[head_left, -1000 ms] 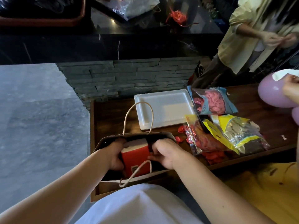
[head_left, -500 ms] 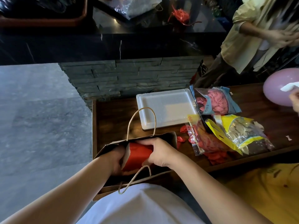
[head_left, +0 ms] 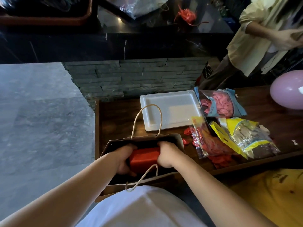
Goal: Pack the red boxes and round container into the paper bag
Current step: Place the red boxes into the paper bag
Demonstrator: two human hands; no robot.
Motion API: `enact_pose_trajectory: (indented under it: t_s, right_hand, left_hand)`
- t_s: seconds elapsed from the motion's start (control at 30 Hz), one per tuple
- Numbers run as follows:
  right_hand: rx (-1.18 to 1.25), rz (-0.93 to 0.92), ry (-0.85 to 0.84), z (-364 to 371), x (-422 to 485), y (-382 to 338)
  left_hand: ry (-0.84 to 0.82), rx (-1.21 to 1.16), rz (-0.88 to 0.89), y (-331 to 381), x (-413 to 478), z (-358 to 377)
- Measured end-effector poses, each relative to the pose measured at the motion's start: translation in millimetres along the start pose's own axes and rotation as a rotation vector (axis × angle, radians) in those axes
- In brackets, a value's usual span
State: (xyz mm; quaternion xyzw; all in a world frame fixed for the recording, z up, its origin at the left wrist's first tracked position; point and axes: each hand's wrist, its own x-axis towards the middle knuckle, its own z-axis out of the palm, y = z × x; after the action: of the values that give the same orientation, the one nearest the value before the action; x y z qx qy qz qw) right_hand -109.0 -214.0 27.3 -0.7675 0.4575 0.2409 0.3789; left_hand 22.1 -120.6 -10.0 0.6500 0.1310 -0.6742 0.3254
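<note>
Lower than a second before, the glossy red cardboard box (head_left: 144, 157) had turned from upright to lying flat inside the brown paper bag (head_left: 177, 140), which stood open at the near corner of the dark wooden bench (head_left: 114, 118). Both hands were down in the bag's mouth, the left hand (head_left: 122, 158) and the right hand (head_left: 167, 154) each with its grip clamped on an end of the box. Packing looked partly done: whether other boxes or the round container lay beneath could not be told; none remained visible outside.
</note>
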Motion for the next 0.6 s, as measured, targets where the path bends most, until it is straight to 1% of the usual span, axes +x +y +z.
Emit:
enact_pose_trajectory:
  t_s: [0.13, 0.2, 0.3, 0.37, 0.6]
  right_hand:
    - [0.327, 0.168, -0.102, -2, 9, 8]
    - [0.411, 0.203, -0.154, -1, 10, 9]
    - [0.427, 0.215, -0.164, 4, 14, 12]
    - [0.443, 0.221, -0.154, 5, 16, 13]
    - [0.419, 0.231, -0.154, 9, 18, 11]
  left_hand:
    - [0.002, -0.050, -0.027, -6, 3, -2]
    - [-0.007, -0.053, -0.009, -8, 5, 0]
    - [-0.013, -0.028, 0.016, -6, 8, 0]
    - [-0.013, -0.010, -0.005, -4, 9, 0]
    - [0.015, -0.055, -0.003, -8, 9, -3]
